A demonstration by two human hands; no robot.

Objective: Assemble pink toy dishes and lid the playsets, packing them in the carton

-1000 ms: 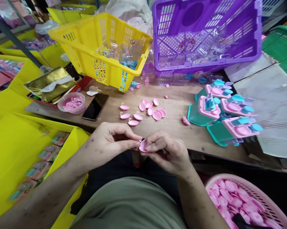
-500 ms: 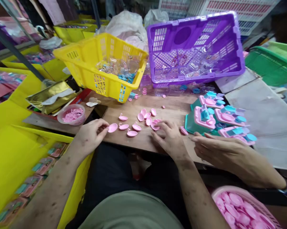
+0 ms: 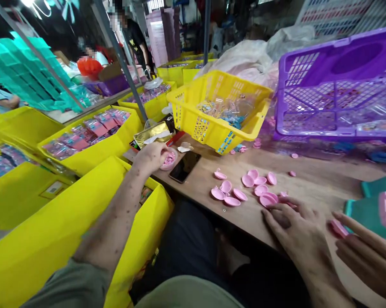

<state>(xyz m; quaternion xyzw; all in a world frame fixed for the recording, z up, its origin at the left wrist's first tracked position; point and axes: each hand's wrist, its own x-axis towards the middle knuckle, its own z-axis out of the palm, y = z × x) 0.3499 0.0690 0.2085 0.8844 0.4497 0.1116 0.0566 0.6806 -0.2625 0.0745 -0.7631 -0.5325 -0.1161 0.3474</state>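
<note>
My left hand [image 3: 152, 158] reaches into a small pink bowl [image 3: 165, 165]. Its fingers are pinched together over tiny pink pieces [image 3: 170, 158], and what they grip is too small to make out. On the wooden table, my right hand [image 3: 297, 224] rests with thumb and fingers apart, fingertips touching pink plastic at the edge of a cluster. That cluster is made of shallow oval pink plastic pieces [image 3: 260, 190]. Nearer the left lie several more ovals [image 3: 232, 201], some with a small hook-like stem.
Another person's hand [image 3: 366, 252] comes in at the right, by a pink oval piece [image 3: 338, 229] and teal-and-pink tubs [image 3: 369, 214]. A phone [image 3: 185, 167], yellow basket [image 3: 195, 124] and purple basket [image 3: 324, 132] stand on the table. Yellow boxes [image 3: 61, 209] line the left side.
My left hand has left the pink oval and moved left to the small bowl. That oval now lies among the others. The view has turned left, and my right hand stays by the cluster.
</note>
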